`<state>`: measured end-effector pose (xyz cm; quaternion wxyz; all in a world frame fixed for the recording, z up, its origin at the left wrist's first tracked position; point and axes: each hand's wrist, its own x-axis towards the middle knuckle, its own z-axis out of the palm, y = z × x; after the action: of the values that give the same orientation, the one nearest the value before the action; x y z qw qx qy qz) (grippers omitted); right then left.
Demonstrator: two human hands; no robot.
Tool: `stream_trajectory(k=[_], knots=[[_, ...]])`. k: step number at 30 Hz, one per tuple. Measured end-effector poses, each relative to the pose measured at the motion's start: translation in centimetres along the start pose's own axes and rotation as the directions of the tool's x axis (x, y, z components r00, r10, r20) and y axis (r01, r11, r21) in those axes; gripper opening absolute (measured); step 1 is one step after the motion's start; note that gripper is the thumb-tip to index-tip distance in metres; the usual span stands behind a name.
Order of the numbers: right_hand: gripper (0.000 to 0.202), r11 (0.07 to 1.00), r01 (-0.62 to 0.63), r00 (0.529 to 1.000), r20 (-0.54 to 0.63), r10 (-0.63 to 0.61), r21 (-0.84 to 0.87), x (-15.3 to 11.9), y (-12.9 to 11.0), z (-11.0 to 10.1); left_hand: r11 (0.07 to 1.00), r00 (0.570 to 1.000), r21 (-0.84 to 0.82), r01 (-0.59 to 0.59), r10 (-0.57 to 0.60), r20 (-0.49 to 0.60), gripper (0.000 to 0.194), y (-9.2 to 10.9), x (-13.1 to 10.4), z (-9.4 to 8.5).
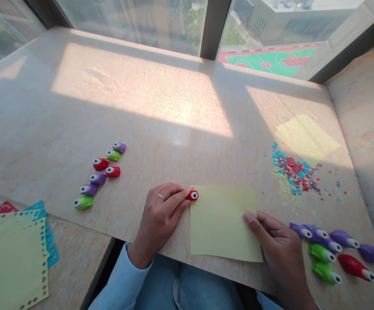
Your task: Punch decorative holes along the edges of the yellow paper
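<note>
A small red craft punch (193, 195) sits at the upper left corner of a pale yellow square sheet (224, 224). My left hand (162, 215), with a ring on one finger, pinches the punch from the left, fingers closed on it. At the sheet's right edge my right hand (277, 241) grips the paper, thumb on top and the other fingers curled beside and under the edge. The sheet lies near the front edge of the marble-like surface, and its left side looks straight and uncut apart from the corner at the punch.
Several coloured punches (98, 178) stand at the left, with more punches (325, 241) at the right. Confetti (296, 174) lies beside another yellow sheet (306, 137). Sheets with punched edges (12, 262) lie lower left. Windows (135, 21) border the back.
</note>
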<state>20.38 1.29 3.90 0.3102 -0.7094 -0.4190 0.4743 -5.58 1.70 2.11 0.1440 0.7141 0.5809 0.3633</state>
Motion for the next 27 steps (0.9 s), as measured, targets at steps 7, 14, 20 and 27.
stream_trajectory(k=[7, 14, 20, 27], knots=[[0.034, 0.999, -0.002, 1.000, -0.018, 0.002, -0.034, -0.13, -0.15, -0.09, 1.000, 1.000, -0.008, 0.016, -0.016, -0.003, 0.023, -0.07, 0.17, 0.02], [0.031, 0.997, 0.018, 0.999, -0.036, -0.021, -0.071, -0.20, -0.03, -0.19, 1.000, 1.000, -0.007, 0.028, -0.028, -0.008, 0.024, -0.05, 0.18, 0.01], [0.032, 0.998, 0.010, 0.999, -0.035, -0.013, -0.067, -0.20, 0.04, -0.12, 1.000, 1.000, 0.001, 0.018, -0.018, -0.005, 0.023, 0.02, 0.11, -0.11], [0.032, 0.997, 0.024, 0.999, -0.038, -0.027, -0.073, -0.18, 0.07, -0.02, 1.000, 1.000, 0.026, 0.016, -0.016, -0.009, 0.020, 0.06, 0.30, -0.01]])
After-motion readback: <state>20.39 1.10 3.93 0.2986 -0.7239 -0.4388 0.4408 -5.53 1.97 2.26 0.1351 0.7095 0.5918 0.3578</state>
